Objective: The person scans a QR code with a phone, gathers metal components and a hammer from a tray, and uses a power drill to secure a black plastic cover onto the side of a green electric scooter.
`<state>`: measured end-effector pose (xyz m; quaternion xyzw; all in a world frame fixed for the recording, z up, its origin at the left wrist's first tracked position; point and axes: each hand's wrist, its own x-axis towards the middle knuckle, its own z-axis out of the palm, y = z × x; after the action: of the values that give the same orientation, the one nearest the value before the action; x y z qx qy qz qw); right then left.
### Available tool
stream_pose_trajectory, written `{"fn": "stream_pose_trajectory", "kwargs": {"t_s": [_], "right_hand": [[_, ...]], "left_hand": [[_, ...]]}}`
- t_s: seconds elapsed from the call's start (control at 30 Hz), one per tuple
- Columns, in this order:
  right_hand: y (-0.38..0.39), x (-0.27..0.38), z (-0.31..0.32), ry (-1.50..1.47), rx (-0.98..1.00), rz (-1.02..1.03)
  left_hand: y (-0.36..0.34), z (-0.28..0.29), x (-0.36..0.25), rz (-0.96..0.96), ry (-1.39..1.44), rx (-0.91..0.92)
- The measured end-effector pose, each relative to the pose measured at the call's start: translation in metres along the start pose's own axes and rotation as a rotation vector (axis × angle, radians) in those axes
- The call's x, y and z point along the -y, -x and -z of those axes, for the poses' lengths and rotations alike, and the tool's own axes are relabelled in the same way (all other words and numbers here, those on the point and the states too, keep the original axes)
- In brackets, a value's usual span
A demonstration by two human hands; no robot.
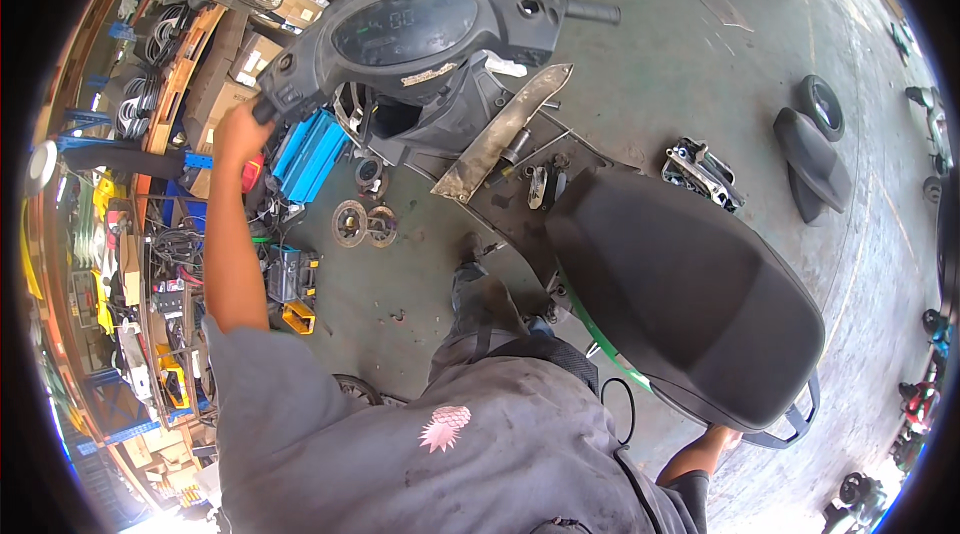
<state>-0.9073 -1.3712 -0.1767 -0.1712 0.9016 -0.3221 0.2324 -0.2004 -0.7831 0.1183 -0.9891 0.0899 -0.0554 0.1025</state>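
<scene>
While the person stands beside a stripped black scooter (470, 84), the left hand (243, 129) is raised and clenched around the scooter's left handlebar grip (268, 112), fingers wrapped over it. Right hand (722, 436) reaches behind, under the rear edge of the black seat (690, 299), at the grab rail (795, 422); fingers are hidden there, so cannot tell whether they grip. Scooter stands on the grey concrete floor (680, 64), front toward the top of the view, instrument panel (405, 27) facing up, right handlebar grip (590, 12) free. Side panels off; a worn footboard panel (505, 129) lies tilted across the frame. On the floor just left: blue case (308, 156), two brake discs (362, 224). Farther right, well apart: a loose seat (812, 162) beside a tyre (822, 106). Cluttered shelves (130, 234) along the left.
</scene>
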Motion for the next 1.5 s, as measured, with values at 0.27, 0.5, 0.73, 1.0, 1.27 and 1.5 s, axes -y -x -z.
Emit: {"fn": "stream_pose_trajectory", "kwargs": {"t_s": [0.27, 0.5, 0.73, 1.0, 1.27, 1.5], "right_hand": [[0.0, -0.001, 0.001, 0.002, 0.006, 0.012], [0.001, 0.002, 0.0, -0.016, 0.012, 0.012], [-0.001, 0.003, 0.0, -0.02, 0.009, 0.009], [0.003, 0.006, -0.001, -0.013, 0.018, 0.024], [-0.005, -0.007, 0.01, 0.013, 0.023, 0.049], [-0.021, -0.014, 0.012, 0.08, 0.003, 0.066]], "left_hand": [[-0.005, 0.013, -0.012, 0.006, 0.005, -0.004], [0.113, -0.038, -0.068, 0.297, 0.073, 0.04], [0.203, -0.093, -0.225, 0.345, 0.726, -0.093], [0.173, -0.094, -0.132, 0.242, 0.677, 0.084], [0.048, -0.019, -0.019, 0.129, 0.056, 0.01], [0.006, 0.018, -0.016, 0.026, 0.022, -0.03]]}}
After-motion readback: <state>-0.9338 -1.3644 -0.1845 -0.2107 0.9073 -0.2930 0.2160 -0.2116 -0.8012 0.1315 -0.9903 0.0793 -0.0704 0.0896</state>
